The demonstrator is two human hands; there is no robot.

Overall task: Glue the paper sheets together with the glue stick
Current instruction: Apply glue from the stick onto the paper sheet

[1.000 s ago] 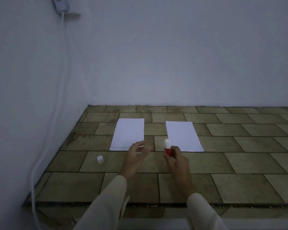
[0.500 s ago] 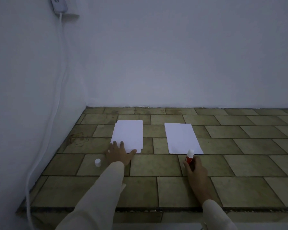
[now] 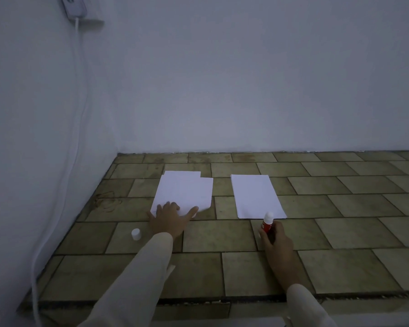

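The floor [image 3: 340, 208] is laid with olive-brown oblong tiles in a brick pattern, dark joints between them. It meets a white wall on the far side and another on the left, and its near edge is rough. Two lots of white paper lie flat on it, side by side and apart. In the left papers [image 3: 184, 190] the top sheet sits shifted right and nearer, so the far edge of the one beneath shows. The right paper [image 3: 255, 197] lies squared up. A small white cap [image 3: 136, 233] stands near-left of the left papers. A thin tangled loop [image 3: 108, 202] lies further left, close to the wall.
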